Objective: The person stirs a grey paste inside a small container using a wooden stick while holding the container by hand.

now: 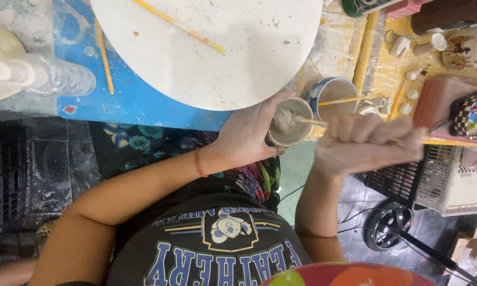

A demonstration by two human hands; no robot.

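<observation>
My left hand (249, 132) is wrapped around a small pale cup (290, 123) with grey-white paste inside, held just below the edge of a round white board (212, 47). My right hand (363, 142) is blurred with motion and closed on a thin wooden stick (310, 121) whose tip is in the cup's paste. A red string bracelet (198, 162) is on my left wrist.
A blue mat (132, 100) lies under the board, with a plastic bottle (42, 77) at the left. A blue-rimmed bowl (332, 95) with a brush, a mug (471, 47), small white pieces and a checkered box (471, 119) sit on the yellow table at right. A white basket (450, 182) stands below.
</observation>
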